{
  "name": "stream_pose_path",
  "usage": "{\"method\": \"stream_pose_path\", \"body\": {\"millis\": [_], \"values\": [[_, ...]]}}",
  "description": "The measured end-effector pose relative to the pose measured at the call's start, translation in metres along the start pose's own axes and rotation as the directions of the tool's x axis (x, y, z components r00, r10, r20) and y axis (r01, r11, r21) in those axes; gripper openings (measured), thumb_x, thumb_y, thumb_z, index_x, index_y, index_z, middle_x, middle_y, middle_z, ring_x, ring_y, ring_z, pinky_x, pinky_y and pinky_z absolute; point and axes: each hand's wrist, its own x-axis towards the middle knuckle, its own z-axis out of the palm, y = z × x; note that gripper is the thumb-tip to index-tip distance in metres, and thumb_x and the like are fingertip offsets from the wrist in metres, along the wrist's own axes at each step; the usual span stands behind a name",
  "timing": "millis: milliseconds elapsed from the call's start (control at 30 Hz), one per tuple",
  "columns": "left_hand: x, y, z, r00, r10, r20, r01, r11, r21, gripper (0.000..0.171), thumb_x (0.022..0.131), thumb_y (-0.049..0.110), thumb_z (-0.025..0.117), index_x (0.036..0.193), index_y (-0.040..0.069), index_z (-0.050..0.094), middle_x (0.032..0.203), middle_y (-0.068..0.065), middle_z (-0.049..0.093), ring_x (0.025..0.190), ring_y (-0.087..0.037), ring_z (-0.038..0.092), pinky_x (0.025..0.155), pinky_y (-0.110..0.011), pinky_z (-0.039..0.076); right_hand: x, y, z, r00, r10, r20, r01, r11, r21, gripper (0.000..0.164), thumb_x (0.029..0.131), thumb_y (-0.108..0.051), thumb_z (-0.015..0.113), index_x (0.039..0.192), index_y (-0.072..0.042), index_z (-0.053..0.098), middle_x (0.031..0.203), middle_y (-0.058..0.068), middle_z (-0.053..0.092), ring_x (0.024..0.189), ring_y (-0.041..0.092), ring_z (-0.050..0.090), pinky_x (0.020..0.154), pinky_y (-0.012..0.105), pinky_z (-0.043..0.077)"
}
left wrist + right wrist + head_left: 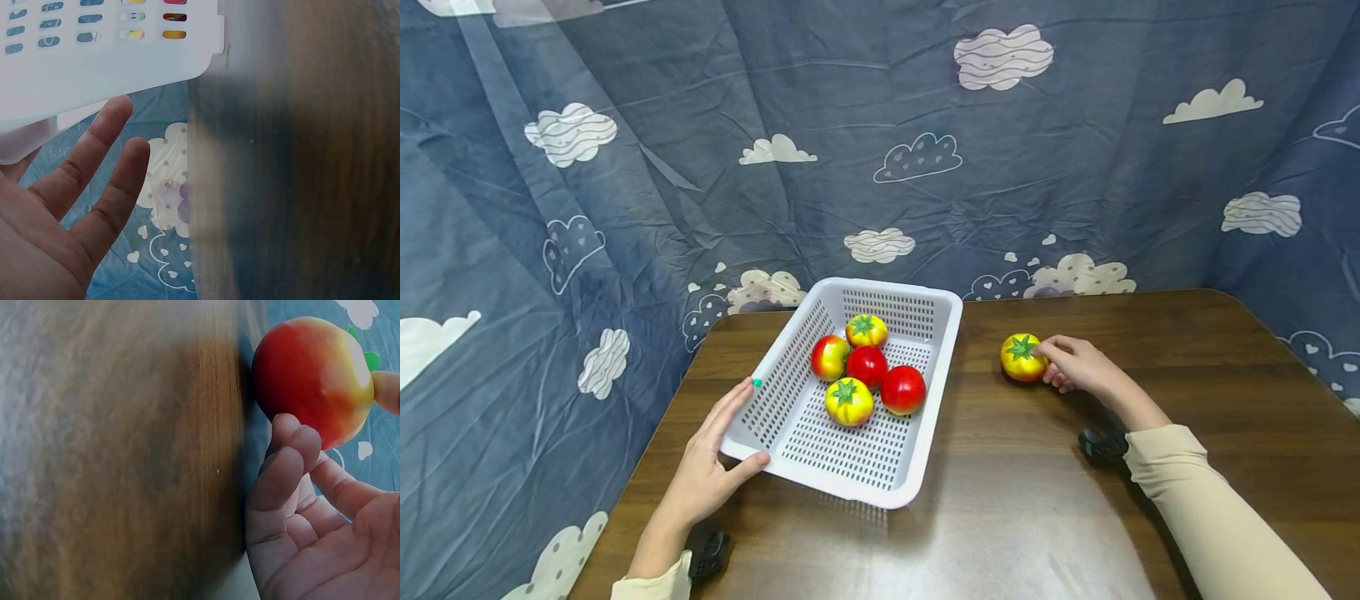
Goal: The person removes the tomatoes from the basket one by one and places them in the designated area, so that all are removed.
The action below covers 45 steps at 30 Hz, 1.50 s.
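Observation:
On the table, a yellow-and-red toy tomato (1022, 358) with a green star-shaped leaf is held at its right side by my right hand (1078, 367). The thumb touches its top near the leaf, and the other fingers curl against its side in the right wrist view (312, 381). Whether it is lifted I cannot tell. My left hand (707, 471) rests at the near left corner of a white plastic basket (943, 367), thumb on the front rim and fingers stretched along the left one. Inside the basket lie several toy tomatoes, including a yellow one (849, 403) and a red one (903, 390).
The brown wooden table (1030, 500) spreads under both arms. Behind and to the left hangs a blue cloth (835, 100) with white clouds, close against the table's edge. Both wrists wear black devices.

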Motion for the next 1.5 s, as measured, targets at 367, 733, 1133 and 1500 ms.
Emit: {"method": "stream_pose_path", "body": {"millis": [367, 733, 1133, 1500], "values": [[0.0001, -0.0008, 0.0003, 1.000, 0.011, 0.000, -0.011, 1.000, -0.007, 0.094, 0.078, 0.012, 0.090, 0.162, 0.011, 0.048, 0.170, -0.010, 0.044, 0.152, 0.005, 0.038, 0.112, -0.005, 0.032, -0.0011, 0.0013, -0.0026, 0.999, 0.023, 0.045, -0.025, 0.999, 0.041, 0.055, 0.111, -0.039, 0.046, 0.139, 0.009, 0.049, 0.080, 0.001, 0.068, 0.069, 0.010, 0.061, 0.063, 0.026, 0.057], [0.0010, -0.0009, 0.0003, 1.000, 0.012, -0.004, -0.012, 1.000, -0.010, 0.094, 0.078, 0.013, 0.090, 0.162, 0.012, 0.048, 0.170, -0.009, 0.045, 0.152, 0.005, 0.039, 0.113, -0.006, 0.031, 0.0009, 0.0029, -0.0039, 0.998, 0.011, 0.069, -0.016, 0.997, 0.075, 0.056, 0.112, -0.036, 0.045, 0.143, 0.010, 0.045, 0.082, 0.002, 0.071, 0.070, 0.009, 0.065, 0.064, 0.026, 0.058], [0.0003, -0.0008, 0.0001, 1.000, 0.011, -0.013, -0.011, 1.000, 0.014, 0.094, 0.077, 0.013, 0.090, 0.161, 0.012, 0.049, 0.169, -0.009, 0.046, 0.151, 0.006, 0.038, 0.113, -0.005, 0.029, -0.0005, 0.0011, -0.0033, 0.998, -0.008, 0.066, 0.002, 0.996, 0.090, 0.059, 0.110, -0.035, 0.051, 0.152, 0.006, 0.039, 0.080, 0.000, 0.063, 0.067, 0.009, 0.056, 0.062, 0.025, 0.053], [0.0004, -0.0016, -0.0001, 1.000, 0.011, -0.008, -0.011, 1.000, 0.014, 0.093, 0.078, 0.014, 0.090, 0.161, 0.012, 0.049, 0.169, -0.009, 0.046, 0.152, 0.007, 0.038, 0.114, -0.005, 0.028, 0.0016, 0.0078, -0.0044, 0.999, -0.022, 0.041, 0.017, 0.992, 0.127, 0.055, 0.110, -0.032, 0.053, 0.149, 0.003, 0.038, 0.084, 0.000, 0.058, 0.069, 0.008, 0.053, 0.063, 0.025, 0.051]]}}
